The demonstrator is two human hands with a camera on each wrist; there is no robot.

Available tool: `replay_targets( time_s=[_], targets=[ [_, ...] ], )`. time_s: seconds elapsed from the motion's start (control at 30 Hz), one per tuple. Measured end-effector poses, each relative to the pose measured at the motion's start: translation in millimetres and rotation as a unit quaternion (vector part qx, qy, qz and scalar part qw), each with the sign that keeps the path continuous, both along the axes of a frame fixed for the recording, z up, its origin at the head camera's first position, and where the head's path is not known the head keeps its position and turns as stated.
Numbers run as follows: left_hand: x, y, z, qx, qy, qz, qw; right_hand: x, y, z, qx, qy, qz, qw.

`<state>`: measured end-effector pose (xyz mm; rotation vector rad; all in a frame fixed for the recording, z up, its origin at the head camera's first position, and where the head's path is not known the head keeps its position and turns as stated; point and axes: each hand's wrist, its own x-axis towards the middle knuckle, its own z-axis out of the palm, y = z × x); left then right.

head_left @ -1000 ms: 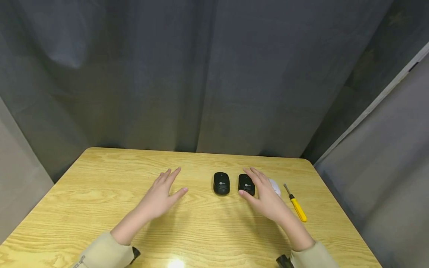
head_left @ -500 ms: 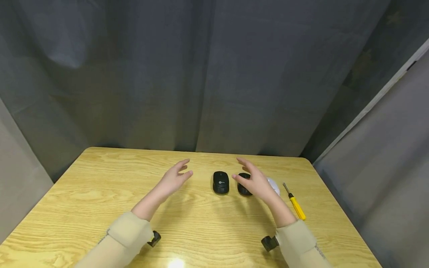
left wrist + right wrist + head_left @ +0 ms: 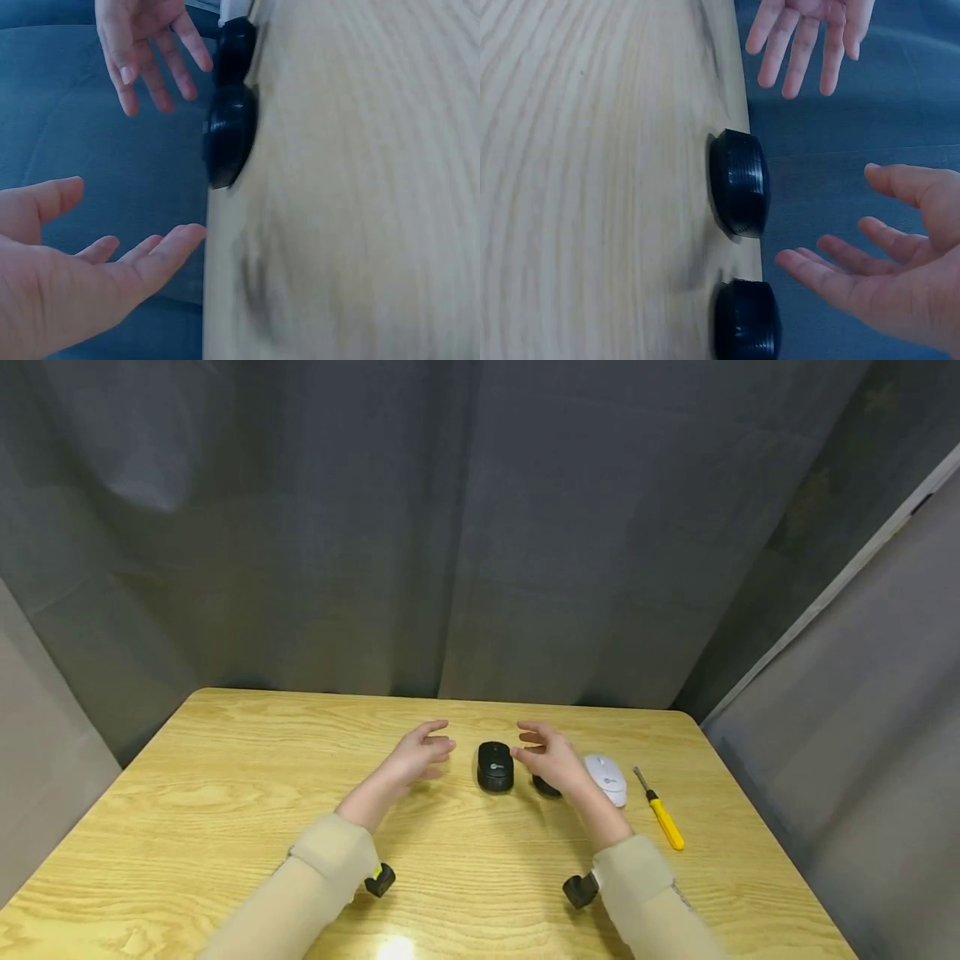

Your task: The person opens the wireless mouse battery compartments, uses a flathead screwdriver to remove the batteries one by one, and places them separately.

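Two black computer mice lie side by side on the wooden table. The left black mouse [image 3: 495, 767] sits between my hands; the right black mouse [image 3: 547, 787] is mostly hidden beneath my right hand in the head view. My left hand [image 3: 412, 755] hovers to the left of the left mouse, fingers loosely bent and holding nothing. Above the right mouse hangs my right hand [image 3: 551, 758], also holding nothing, its fingertips toward the left mouse. Both wrist views show a gap between each hand and the mice. A white mouse [image 3: 606, 779] lies just right of my right hand.
A screwdriver with a yellow handle [image 3: 667, 824] lies right of the white mouse. The wooden table [image 3: 247, 793] ends at a dark grey curtain [image 3: 337, 527] behind, with a lighter panel [image 3: 885, 710] on the right side.
Both hands have moved inward, toward each other and the left black mouse, and their spread fingers have relaxed. The white mouse has come into fuller view. The mice and screwdriver have stayed in place.
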<state>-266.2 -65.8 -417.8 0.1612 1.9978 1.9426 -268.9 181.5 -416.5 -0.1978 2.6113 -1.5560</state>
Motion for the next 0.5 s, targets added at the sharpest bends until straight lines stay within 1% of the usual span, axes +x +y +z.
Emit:
replay_targets(
  time_s=[0.13, 0.2, 0.33, 0.43, 0.5],
  targets=[
    [-4.7, 8.7, -10.1, 0.007, -0.001, 0.013, 0.9999, -2.7, -3.3, -3.5, 0.007, -0.009, -0.012, 0.9999],
    [-6.5, 11.8, -15.6, 0.011, -0.006, 0.013, 0.9998, -3.3, -4.7, -5.7, 0.014, -0.009, -0.014, 0.9998],
    [-9.1, 18.4, -29.1, 0.016, -0.017, 0.004, 0.9997, -2.6, -7.2, -12.4, 0.027, -0.024, -0.02, 0.9992],
    [-9.8, 23.9, -36.7, 0.016, -0.017, 0.0, 0.9997, -1.5, -9.8, -17.6, 0.03, -0.029, -0.021, 0.9989],
    [-10.0, 26.7, -39.8, 0.02, -0.019, 0.003, 0.9996, -0.7, -12.0, -20.0, 0.033, -0.029, -0.017, 0.9989]
  ],
)
